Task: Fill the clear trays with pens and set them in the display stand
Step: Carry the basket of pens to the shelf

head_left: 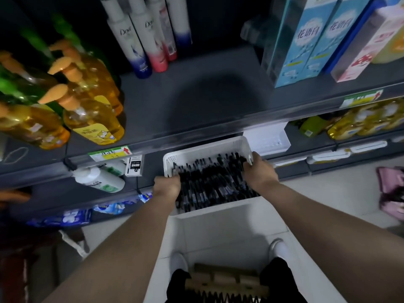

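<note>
A white plastic basket full of black pens sits in the middle of the head view, just below the grey shelf's front edge. My left hand grips the basket's left rim, fingers curled over it among the pens. My right hand grips the right rim near the far corner. A white tray or box stands behind the basket to the right, under the shelf. No clear tray or display stand can be made out.
The grey shelf holds yellow pump bottles at left, white bottles at the back and blue cartons at right. A white bin stands below the basket. A pink bag lies on the floor at right.
</note>
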